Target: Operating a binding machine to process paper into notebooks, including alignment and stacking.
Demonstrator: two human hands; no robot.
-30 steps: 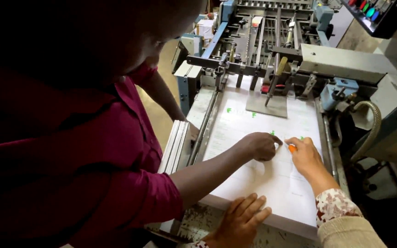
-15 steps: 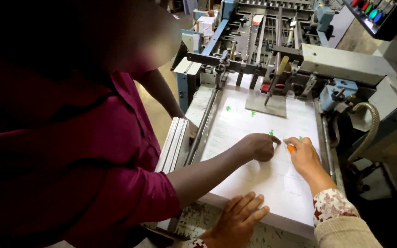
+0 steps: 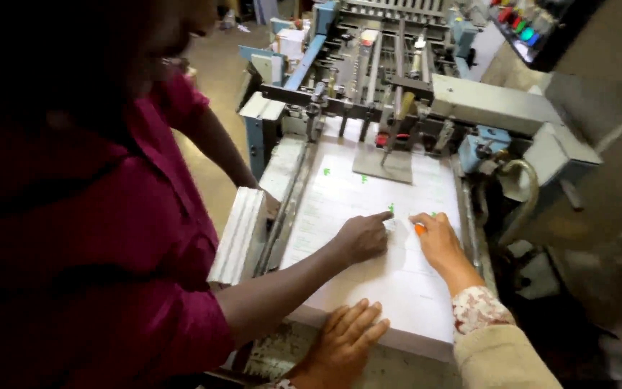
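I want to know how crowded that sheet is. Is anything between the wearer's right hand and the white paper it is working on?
Nothing visible: the right hand rests on the paper stack, with something orange at its fingertips. A co-worker's hand points just beside it.

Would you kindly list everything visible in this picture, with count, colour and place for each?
printed sheets: one stack, white, on the machine's feed table in the middle
green marks: several, green, near the far end of the top sheet
paper stack: one, white, on edge left of the feed table
machine: one, grey and blue, rollers and guides at the far end
control panel: one, dark with coloured buttons, top right
co-worker: one, magenta shirt, on the left
co-worker's hand: one, pointing at the top sheet
orange marker: one, under the right hand
left hand: flat on the near table edge
right hand: on the sheet, patterned cuff
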